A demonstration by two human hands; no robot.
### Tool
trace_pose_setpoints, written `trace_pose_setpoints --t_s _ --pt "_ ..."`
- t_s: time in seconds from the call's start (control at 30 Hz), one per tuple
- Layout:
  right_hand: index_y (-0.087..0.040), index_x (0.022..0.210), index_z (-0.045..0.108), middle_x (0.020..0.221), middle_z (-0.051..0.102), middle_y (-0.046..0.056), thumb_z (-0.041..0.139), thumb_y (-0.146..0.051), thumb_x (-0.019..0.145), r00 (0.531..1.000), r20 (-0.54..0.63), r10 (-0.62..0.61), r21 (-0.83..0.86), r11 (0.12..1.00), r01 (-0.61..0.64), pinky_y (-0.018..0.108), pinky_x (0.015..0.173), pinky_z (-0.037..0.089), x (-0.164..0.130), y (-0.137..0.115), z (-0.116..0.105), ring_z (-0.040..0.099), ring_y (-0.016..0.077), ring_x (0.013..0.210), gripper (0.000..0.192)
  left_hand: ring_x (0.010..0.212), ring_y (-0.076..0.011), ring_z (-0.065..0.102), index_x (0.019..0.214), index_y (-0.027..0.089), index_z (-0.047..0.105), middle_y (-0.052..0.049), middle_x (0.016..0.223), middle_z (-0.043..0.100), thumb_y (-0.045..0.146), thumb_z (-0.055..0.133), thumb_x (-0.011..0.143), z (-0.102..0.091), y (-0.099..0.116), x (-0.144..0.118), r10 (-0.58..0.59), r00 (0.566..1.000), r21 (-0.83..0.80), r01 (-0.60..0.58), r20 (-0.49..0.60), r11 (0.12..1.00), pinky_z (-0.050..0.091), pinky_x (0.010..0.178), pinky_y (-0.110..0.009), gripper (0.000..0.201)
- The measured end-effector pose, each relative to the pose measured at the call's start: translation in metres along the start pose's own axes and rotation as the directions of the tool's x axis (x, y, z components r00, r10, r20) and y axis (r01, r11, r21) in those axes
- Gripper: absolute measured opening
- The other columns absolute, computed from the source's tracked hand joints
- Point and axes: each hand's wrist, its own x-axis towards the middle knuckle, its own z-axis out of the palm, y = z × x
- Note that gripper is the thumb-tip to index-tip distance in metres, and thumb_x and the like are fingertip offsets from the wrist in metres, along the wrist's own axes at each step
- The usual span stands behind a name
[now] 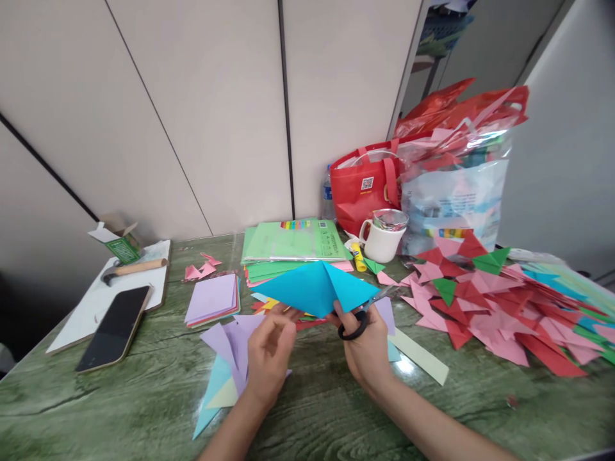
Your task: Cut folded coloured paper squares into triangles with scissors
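Observation:
A folded sheet of bright blue paper (298, 288) is held up above the table, with a crease near its middle and pointed ends at both sides. My left hand (271, 352) grips its lower edge, some of the fingers hidden behind the sheet. In my right hand (369, 355) is a pair of scissors (354, 326) with a black handle, the blades pointing away to the upper right. The thumb of that hand also presses on the blue paper. Loose purple folded paper (233, 346) lies beside my left wrist, and a pale strip (420, 355) beside my right.
A heap of pink, red and green folded papers (485, 301) covers the right side. Behind stand a white mug (383, 237), a yellow glue stick (358, 257), a red bag (355, 198) and green paper packs (293, 243). Leftward lie purple squares (211, 299), a phone (115, 326) and a hammer (134, 269).

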Motion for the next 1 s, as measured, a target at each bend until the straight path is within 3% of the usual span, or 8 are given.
trace_pose_setpoints --t_s 0.07,0.13,0.27,0.43,0.53,0.63,0.87,1.0 --pt "-0.021 0.097 0.057 0.090 0.063 0.003 0.075 -0.027 0.065 1.000 -0.014 -0.008 0.002 1.000 0.008 0.029 0.062 0.053 0.001 0.000 0.000 0.058 0.0173 0.079 0.037 0.096 -0.0239 0.062 0.070 0.016 0.063 -0.010 0.113 0.061 0.030 0.054 0.083 -0.001 0.001 -0.002 0.002 0.998 0.058 -0.006 0.069 0.998 0.045 0.089 -0.040 0.021" --pt "-0.021 0.096 0.057 0.088 0.063 0.003 0.075 -0.028 0.065 1.000 -0.011 -0.006 -0.001 1.000 0.006 0.029 0.062 0.053 0.002 0.001 0.000 0.059 0.0173 0.077 0.036 0.098 -0.0242 0.061 0.093 0.019 0.067 -0.010 0.116 0.060 0.031 0.055 0.082 0.001 0.003 -0.004 -0.031 0.996 0.085 0.024 0.078 0.996 0.045 0.089 -0.039 0.020" --pt "-0.021 0.098 0.055 0.087 0.064 0.003 0.073 -0.028 0.068 0.997 0.077 0.018 -0.050 0.999 -0.014 0.032 0.063 0.053 -0.003 0.003 -0.001 0.060 0.0180 0.074 0.036 0.076 -0.0172 0.062 0.120 0.020 0.057 -0.004 0.084 0.067 0.033 0.057 0.081 0.003 0.003 -0.001 -0.194 0.981 0.146 0.193 -0.013 0.970 0.050 0.071 -0.028 0.042" --pt "-0.021 0.090 0.056 0.082 0.065 0.002 0.072 -0.027 0.070 0.939 0.339 0.059 -0.208 0.978 0.014 0.032 0.072 0.049 -0.012 0.002 -0.002 0.060 0.0180 0.076 0.027 0.051 -0.0070 0.047 0.114 0.020 0.062 0.006 0.056 0.051 0.032 0.065 0.074 0.000 0.010 0.025 -0.241 0.952 -0.056 0.234 -0.189 0.971 0.047 0.057 -0.020 0.042" --pt "-0.019 0.090 0.058 0.081 0.065 0.003 0.075 -0.029 0.066 0.848 0.507 0.154 -0.294 0.956 0.002 0.029 0.070 0.047 -0.017 0.002 -0.002 0.060 0.0188 0.077 0.032 0.052 -0.0063 0.047 0.108 0.019 0.066 0.005 0.059 0.052 0.029 0.070 0.067 0.002 0.025 0.045 -0.211 0.944 -0.201 0.161 -0.254 0.966 0.048 0.057 -0.021 0.042" --pt "-0.019 0.090 0.058 0.071 0.063 0.000 0.076 -0.030 0.064 0.762 0.573 0.301 -0.374 0.924 -0.083 0.027 0.062 0.046 -0.021 0.002 -0.002 0.059 0.0162 0.065 0.034 0.051 -0.0068 0.047 0.107 0.018 0.066 0.005 0.056 0.053 0.027 0.070 0.066 0.008 0.037 0.052 -0.199 0.950 -0.250 0.137 -0.243 0.958 0.046 0.053 -0.020 0.042" --pt "-0.018 0.084 0.056 0.077 0.064 0.002 0.077 -0.032 0.062 0.763 0.577 0.290 -0.332 0.937 -0.105 0.028 0.064 0.045 -0.021 -0.001 0.002 0.059 0.0169 0.069 0.033 0.057 -0.0088 0.050 0.113 0.019 0.063 0.001 0.066 0.062 0.028 0.071 0.067 0.012 0.029 0.040 -0.239 0.949 -0.172 0.205 -0.207 0.964 0.047 0.061 -0.022 0.048" --pt "-0.018 0.083 0.058 0.076 0.063 0.001 0.076 -0.032 0.064 0.737 0.581 0.345 -0.355 0.923 -0.151 0.026 0.064 0.045 -0.020 -0.002 0.001 0.058 0.0160 0.068 0.030 0.052 -0.0081 0.048 0.116 0.019 0.062 0.004 0.057 0.058 0.029 0.070 0.068 0.010 0.020 0.036 -0.267 0.941 -0.118 0.247 -0.207 0.962 0.045 0.053 -0.019 0.049"
